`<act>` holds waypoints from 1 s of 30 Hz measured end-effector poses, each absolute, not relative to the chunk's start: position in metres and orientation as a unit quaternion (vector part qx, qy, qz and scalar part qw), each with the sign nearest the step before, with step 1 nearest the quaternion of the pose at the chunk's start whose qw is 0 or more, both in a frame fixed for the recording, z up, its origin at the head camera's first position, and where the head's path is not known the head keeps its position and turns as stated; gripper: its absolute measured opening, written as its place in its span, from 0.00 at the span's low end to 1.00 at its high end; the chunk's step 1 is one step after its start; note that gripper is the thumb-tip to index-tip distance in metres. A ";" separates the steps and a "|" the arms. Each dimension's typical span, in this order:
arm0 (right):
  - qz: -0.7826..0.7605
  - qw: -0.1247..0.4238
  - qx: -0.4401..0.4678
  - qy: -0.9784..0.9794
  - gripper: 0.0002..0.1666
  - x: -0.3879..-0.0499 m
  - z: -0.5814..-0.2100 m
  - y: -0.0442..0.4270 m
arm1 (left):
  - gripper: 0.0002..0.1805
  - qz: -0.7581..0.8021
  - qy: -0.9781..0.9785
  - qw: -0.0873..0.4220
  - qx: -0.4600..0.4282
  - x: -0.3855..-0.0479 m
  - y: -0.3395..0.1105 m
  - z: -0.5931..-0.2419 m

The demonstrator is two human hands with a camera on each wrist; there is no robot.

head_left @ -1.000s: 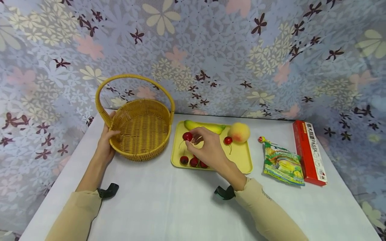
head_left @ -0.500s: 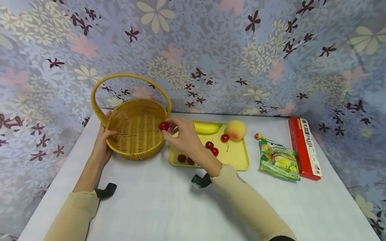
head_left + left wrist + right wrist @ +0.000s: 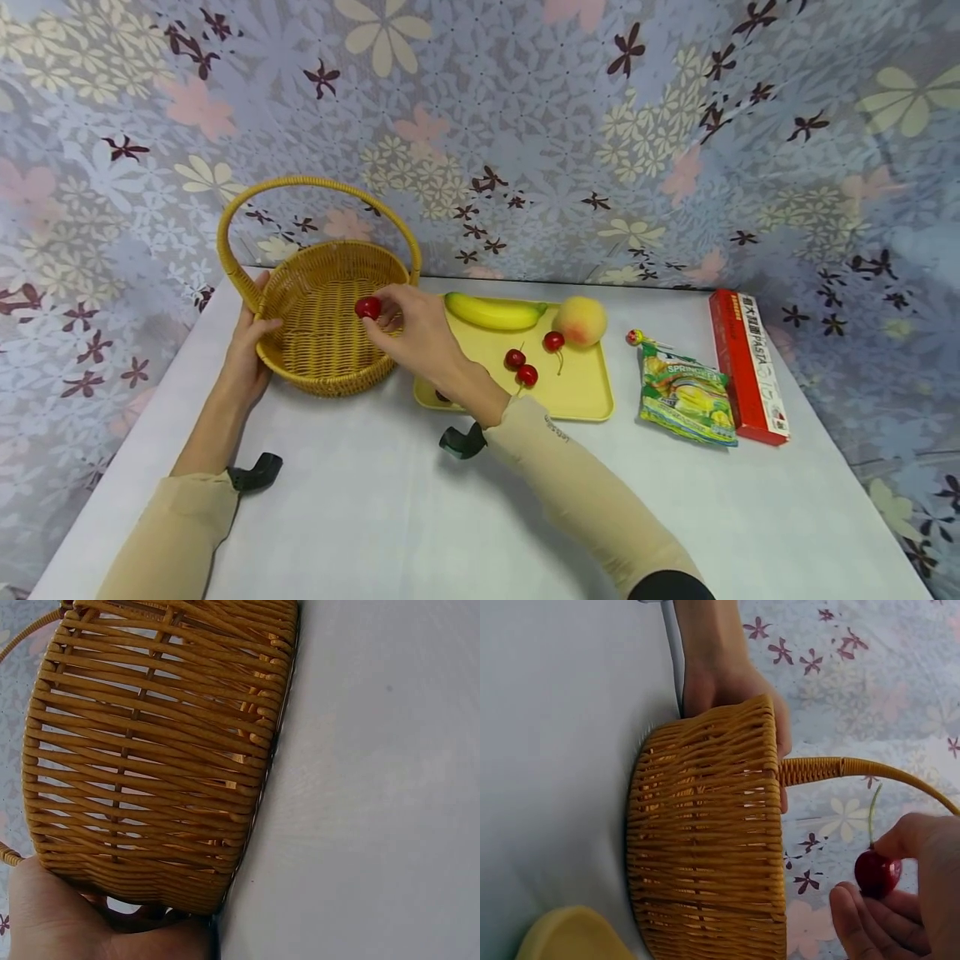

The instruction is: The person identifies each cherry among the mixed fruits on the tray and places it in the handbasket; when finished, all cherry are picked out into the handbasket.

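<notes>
The right hand [image 3: 422, 332] pinches a round, glossy red cherry [image 3: 367, 307] above the round, golden-brown wicker basket [image 3: 335, 386]. The left hand [image 3: 246, 348] appears to grip the basket's left side, its outer fingers mostly hidden. A shallow yellow rectangular tray [image 3: 579, 390] sits right of the basket.

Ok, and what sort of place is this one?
Likely a staged indoor tabletop setup: a floral-patterned backdrop hangs behind a white tabletop bearing a wicker basket and a yellow tray. The room beyond isn't shown.
</notes>
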State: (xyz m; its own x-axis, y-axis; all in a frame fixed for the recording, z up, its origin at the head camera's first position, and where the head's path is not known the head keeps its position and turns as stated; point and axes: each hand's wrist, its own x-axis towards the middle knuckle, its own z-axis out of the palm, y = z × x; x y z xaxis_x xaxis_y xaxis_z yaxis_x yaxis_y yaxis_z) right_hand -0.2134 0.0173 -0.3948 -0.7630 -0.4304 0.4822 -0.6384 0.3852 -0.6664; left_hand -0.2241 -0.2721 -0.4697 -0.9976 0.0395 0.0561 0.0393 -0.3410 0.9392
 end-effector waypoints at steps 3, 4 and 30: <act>0.441 0.090 0.312 -0.837 0.22 -0.212 -0.395 0.017 | 0.41 0.819 0.572 -0.002 0.039 -0.224 -0.273 -0.469; 0.437 0.084 0.307 -0.841 0.24 -0.211 -0.395 0.018 | 0.41 0.818 0.573 -0.002 0.039 -0.224 -0.273 -0.469; 0.419 0.178 0.218 -0.863 0.18 -0.186 -0.427 0.148 | 0.49 0.815 0.580 -0.009 0.013 -0.223 -0.267 -0.468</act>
